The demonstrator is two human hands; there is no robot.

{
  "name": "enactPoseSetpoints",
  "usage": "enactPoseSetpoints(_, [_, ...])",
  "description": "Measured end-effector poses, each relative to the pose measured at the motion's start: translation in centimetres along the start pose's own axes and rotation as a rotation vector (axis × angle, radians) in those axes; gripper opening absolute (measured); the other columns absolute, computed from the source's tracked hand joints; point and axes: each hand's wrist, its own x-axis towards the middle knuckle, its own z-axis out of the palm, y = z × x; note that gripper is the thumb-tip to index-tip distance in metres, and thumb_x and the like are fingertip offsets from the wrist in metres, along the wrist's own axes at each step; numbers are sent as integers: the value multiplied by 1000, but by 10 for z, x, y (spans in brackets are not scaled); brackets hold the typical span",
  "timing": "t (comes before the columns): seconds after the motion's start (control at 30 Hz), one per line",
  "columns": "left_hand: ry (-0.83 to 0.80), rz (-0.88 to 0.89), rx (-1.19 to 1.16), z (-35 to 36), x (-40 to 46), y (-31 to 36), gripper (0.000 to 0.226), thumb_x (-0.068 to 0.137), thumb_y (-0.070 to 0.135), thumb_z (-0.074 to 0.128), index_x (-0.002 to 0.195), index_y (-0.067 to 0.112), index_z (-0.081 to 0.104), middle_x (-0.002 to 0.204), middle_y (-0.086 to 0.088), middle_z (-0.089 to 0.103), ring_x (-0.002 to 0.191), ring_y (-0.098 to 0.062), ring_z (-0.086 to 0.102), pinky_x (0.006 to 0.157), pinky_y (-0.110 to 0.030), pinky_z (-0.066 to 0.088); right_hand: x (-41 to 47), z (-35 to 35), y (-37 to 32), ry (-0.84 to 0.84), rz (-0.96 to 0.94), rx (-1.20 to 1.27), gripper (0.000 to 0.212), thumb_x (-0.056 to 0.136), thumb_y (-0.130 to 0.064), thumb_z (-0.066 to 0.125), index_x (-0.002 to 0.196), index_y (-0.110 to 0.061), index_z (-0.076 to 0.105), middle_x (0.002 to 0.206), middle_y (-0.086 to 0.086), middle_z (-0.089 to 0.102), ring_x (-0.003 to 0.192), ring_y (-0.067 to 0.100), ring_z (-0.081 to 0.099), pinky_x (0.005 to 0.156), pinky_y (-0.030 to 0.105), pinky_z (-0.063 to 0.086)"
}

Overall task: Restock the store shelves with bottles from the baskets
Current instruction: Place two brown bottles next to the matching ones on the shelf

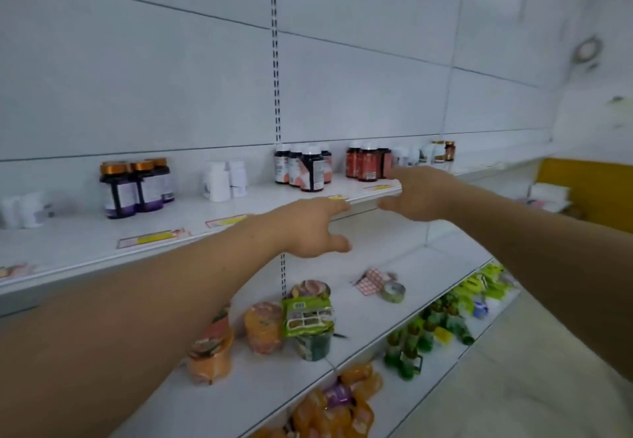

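White shelf: a long upper shelf (191,221) is running from lower left to upper right, with price labels (150,238) sitting along its front edge.
Left hand: the left hand (308,228) is reaching toward the shelf's front edge, fingers stretched toward the lip and thumb hanging below it; it is holding nothing.
Right hand: the right hand (421,194) is lying at the shelf edge just beside the red-labelled bottles, fingers extended over the edge and thumb underneath; whether it is actually squeezing the edge I cannot tell, and no bottle is sitting in it.
Purple-labelled bottles: dark bottles with copper caps (133,184) are standing in a cluster toward the left of the shelf.
White bottles: small white bottles (224,179) are standing between the purple cluster and the dark ones; more blurred white bottles (24,209) are sitting at the far left.
Dark bottles: white-capped dark bottles (305,168) are grouped near the upright slotted rail (275,60).
Red-labelled bottles: red bottles (366,161) are standing just behind the right fingertips, with further blurred bottles (438,151) beyond.
Lower shelves: orange and green packets (291,317) are lying on the next shelf (359,321) down, near a tape roll (394,292); green bottles (411,345) and orange pouches (342,400) are filling the shelves below.
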Motion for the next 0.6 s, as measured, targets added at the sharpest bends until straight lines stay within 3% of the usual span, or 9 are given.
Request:
enactPoseSetpoints(0.3, [5, 94, -22, 16, 167, 70, 78, 87, 50, 57, 149, 28, 17, 156, 3, 20, 140, -19, 26, 111, -30, 24, 82, -2, 162, 36, 152, 16, 70, 90, -57, 49, 147, -23, 29, 151, 5, 35, 136, 27, 35, 106, 36, 34])
enactPoseSetpoints(0.47, [37, 120, -14, 30, 264, 81, 78, 85, 52, 58, 149, 30, 18, 155, 4, 22, 139, -19, 29, 112, -35, 28, 154, 21, 226, 74, 169, 50, 67, 89, -57, 49, 144, -24, 33, 140, 6, 49, 127, 27, 45, 100, 38, 40])
enactPoseSetpoints(0.6, [40, 159, 29, 43, 355, 86, 76, 86, 51, 57, 148, 29, 20, 154, 2, 25, 137, -20, 31, 111, -37, 30, 224, 41, 273, 86, 175, 49, 67, 90, -55, 49, 146, -22, 33, 147, 5, 41, 131, 26, 41, 102, 37, 38])
